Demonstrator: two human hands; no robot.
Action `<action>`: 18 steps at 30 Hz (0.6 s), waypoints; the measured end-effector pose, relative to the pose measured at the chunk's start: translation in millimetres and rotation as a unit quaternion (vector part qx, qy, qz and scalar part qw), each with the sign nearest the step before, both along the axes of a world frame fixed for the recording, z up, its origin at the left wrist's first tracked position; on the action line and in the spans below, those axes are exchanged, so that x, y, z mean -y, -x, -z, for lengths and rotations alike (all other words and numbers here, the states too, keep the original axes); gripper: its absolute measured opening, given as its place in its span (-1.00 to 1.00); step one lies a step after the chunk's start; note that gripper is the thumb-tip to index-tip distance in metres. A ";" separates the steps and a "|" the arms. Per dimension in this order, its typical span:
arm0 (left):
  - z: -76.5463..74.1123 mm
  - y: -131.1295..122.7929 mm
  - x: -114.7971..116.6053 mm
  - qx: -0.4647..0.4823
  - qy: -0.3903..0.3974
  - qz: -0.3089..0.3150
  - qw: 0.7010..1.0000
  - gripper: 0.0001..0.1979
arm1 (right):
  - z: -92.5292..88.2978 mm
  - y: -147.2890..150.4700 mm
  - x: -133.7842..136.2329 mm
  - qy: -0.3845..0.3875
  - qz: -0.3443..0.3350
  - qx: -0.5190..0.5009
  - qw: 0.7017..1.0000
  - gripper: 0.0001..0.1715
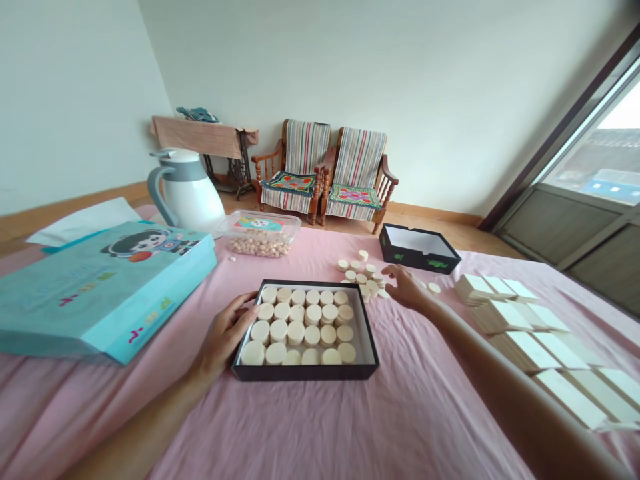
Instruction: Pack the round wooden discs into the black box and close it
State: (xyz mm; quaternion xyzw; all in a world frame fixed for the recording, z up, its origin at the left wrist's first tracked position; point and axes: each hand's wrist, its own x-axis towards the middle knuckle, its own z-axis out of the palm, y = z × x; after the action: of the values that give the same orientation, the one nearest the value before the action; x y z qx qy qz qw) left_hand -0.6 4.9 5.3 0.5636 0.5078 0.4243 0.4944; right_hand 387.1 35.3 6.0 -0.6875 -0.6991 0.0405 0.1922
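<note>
A shallow black box (pixel 306 375) with a white inside rests on the pink cloth. Round pale wooden discs (pixel 296 332) stand in it in stacked rows, the stacks unequal in height. My left hand (pixel 226 328) grips the box's left side, thumb over the rim. Farther off to the right, my right hand (pixel 407 288) is beside a loose heap of the same discs (pixel 361 275). Its thumb and forefinger are apart, and no disc shows between them. A couple of discs (pixel 434 288) lie just beyond that hand's right side.
Behind the heap sits a black box lid or tray (pixel 420 267). Stacked pale rectangular pieces (pixel 530 333) line the right side. On the left are a turquoise carton (pixel 100 293), a white jug (pixel 193 197) and a clear tub (pixel 260 237) of small pieces. Two chairs (pixel 305 180) stand beyond.
</note>
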 end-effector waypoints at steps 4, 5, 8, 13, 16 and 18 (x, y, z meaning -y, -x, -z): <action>1.0 0.7 -0.3 0.002 0.005 0.006 1.000 -0.45 | -0.3 0.3 -19.1 0.027 0.027 -0.011 0.999 -0.64; 1.4 0.9 -0.5 0.001 0.006 0.006 1.000 -0.45 | 0.5 0.4 -23.3 0.036 0.031 -0.014 0.999 -0.65; 2.7 1.6 -0.9 -0.005 0.000 -0.001 1.000 -0.48 | 4.3 2.1 -32.5 0.059 0.032 -0.018 0.998 -0.74; 4.2 2.4 -1.2 -0.008 -0.004 0.004 1.000 -0.50 | 8.7 6.5 -34.9 0.069 0.028 -0.013 0.997 -0.76; 4.5 2.7 -1.1 -0.010 -0.010 0.001 1.000 -0.49 | 3.2 2.6 -32.0 0.052 0.037 -0.010 0.998 -0.74; 4.3 2.7 -1.0 -0.008 -0.008 0.006 1.000 -0.47 | -4.0 -6.8 -29.3 0.030 0.056 -0.005 0.998 -0.70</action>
State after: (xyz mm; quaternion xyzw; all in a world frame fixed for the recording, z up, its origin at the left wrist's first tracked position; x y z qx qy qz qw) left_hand -3.3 5.8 1.0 0.5737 0.5055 0.4206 0.4884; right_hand 393.9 64.6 10.0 -0.7312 -0.6567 0.0543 0.1767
